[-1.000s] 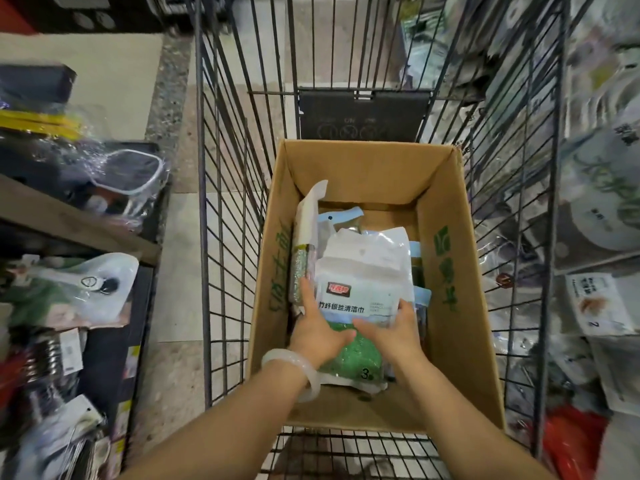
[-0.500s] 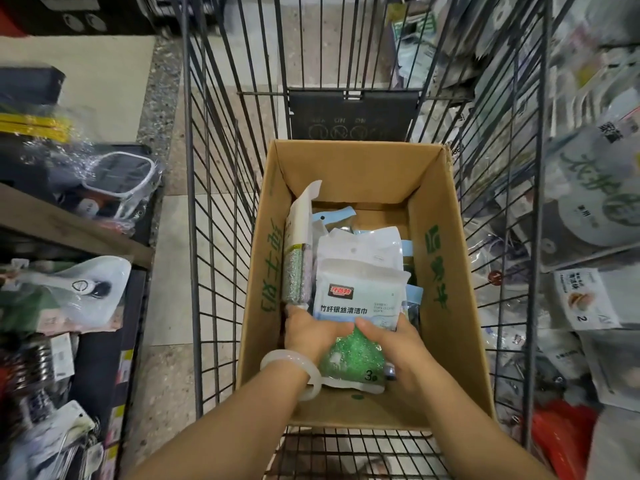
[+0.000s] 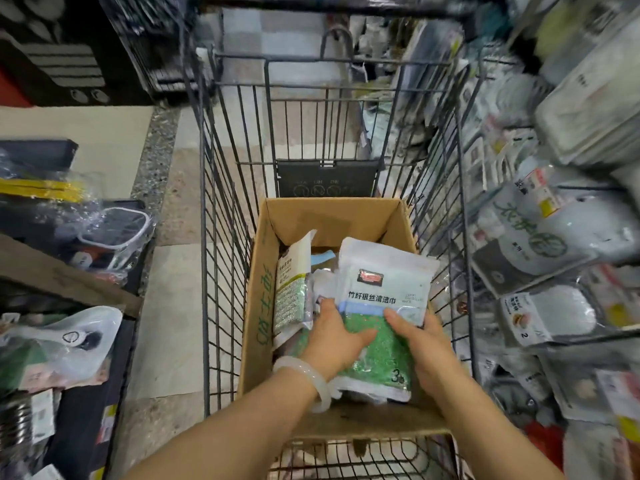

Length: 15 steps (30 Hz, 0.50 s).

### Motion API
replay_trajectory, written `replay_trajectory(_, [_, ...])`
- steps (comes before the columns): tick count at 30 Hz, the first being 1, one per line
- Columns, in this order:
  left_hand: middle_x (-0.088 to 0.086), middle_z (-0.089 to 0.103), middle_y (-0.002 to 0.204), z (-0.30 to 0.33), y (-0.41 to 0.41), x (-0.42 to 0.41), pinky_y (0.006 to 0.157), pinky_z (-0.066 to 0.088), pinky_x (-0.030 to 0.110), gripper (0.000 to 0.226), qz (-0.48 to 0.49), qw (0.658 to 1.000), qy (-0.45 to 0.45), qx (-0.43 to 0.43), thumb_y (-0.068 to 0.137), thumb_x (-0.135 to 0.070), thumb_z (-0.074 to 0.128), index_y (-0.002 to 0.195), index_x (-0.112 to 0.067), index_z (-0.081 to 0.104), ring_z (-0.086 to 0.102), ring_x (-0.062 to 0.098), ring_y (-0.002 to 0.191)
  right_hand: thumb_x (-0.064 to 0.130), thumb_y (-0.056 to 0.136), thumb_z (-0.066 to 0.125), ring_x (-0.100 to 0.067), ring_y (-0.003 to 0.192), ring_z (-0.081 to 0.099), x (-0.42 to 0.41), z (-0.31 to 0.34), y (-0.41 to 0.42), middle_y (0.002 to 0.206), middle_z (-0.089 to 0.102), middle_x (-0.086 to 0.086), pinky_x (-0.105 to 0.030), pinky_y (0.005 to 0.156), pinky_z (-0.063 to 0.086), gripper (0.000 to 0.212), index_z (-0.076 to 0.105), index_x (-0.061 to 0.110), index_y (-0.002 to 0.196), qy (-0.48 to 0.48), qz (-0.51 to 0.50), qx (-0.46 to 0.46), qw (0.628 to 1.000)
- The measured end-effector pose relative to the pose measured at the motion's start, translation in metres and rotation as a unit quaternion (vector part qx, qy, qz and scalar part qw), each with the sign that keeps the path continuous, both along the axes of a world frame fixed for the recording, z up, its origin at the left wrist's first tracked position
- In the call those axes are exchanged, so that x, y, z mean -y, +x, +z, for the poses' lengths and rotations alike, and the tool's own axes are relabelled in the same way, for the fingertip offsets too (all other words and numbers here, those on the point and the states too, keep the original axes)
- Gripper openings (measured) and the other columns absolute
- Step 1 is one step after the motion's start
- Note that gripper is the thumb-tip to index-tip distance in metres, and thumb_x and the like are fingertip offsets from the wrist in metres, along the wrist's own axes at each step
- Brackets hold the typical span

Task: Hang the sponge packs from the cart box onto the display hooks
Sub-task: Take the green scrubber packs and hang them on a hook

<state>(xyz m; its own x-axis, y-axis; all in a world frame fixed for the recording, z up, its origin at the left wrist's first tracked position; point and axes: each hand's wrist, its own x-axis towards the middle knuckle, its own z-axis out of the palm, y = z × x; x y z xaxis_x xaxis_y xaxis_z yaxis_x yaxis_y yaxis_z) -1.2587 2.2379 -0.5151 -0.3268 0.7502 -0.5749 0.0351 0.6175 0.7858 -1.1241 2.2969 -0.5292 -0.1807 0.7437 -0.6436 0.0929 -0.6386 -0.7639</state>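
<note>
Sponge packs fill the cardboard box (image 3: 258,306) that sits inside the wire cart (image 3: 221,271), and the account runs from the left edge across. Far left, a low shelf (image 3: 65,282) carries bagged goods, among them a clear plastic bag (image 3: 69,341) with something dark inside. Within the box, a white-and-silver scrubber pack (image 3: 292,289) stands upright against the left wall. Just right of it the left hand (image 3: 334,336), a pale bangle (image 3: 311,375) on its wrist, lies across the green lower half of the top sponge pack (image 3: 384,292), fingers curled round its left edge. This pack, white above and green below with dark printed characters, is tilted up out of the box, its top toward the right wall. The right hand (image 3: 424,348) grips its right edge, thumb on the front and fingers hidden behind. Farther right, beyond the cart's bars, hanging white packets (image 3: 543,317) crowd the display.
</note>
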Motion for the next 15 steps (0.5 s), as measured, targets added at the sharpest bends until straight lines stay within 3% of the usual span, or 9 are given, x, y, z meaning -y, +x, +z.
replay_trajectory(3, [-0.006,0.049,0.125,0.024,0.001,-0.005,0.096,0.047,0.04,0.101,-0.059,0.995,0.08,0.011,0.07,-0.013,0.077,0.145,-0.026,0.011,0.052,0.018,0.115,0.017,0.073,0.076,-0.028,0.094,0.069,-0.009,0.029,0.006,0.107,0.071,-0.008,-0.047,0.083,0.056,0.045,0.058,0.014,0.114,0.053,-0.01,0.024,0.998])
replay_trajectory(5, [-0.013,0.041,0.125,0.04,0.001,-0.008,0.095,0.046,0.035,0.117,-0.107,0.987,0.116,0.005,0.069,-0.012,0.078,0.145,-0.036,-0.009,0.047,0.013,0.116,0.014,0.075,0.074,-0.026,0.093,0.068,-0.012,0.049,0.01,0.105,0.071,-0.007,-0.045,0.084,0.055,0.039,0.059,0.014,0.111,0.086,-0.028,0.023,0.996])
replay_trajectory(10, [-0.012,0.039,0.14,0.081,0.007,-0.024,0.095,0.049,0.041,0.122,-0.168,0.966,0.195,-0.007,0.064,-0.01,0.082,0.146,-0.04,-0.004,0.047,0.013,0.121,0.009,0.077,0.072,-0.027,0.092,0.068,-0.012,0.098,0.03,0.104,0.071,-0.01,-0.041,0.079,0.056,0.035,0.059,0.01,0.11,0.148,-0.072,0.014,0.986])
replay_trajectory(15, [-0.016,0.04,0.134,0.128,0.034,-0.036,0.088,0.047,0.022,0.122,-0.217,0.941,0.258,0.003,0.063,-0.013,0.084,0.146,-0.038,-0.002,0.045,0.007,0.121,0.01,0.079,0.071,-0.028,0.093,0.069,-0.009,0.15,0.063,0.105,0.071,-0.011,-0.047,0.084,0.055,0.031,0.061,0.011,0.108,0.223,-0.1,0.019,0.969])
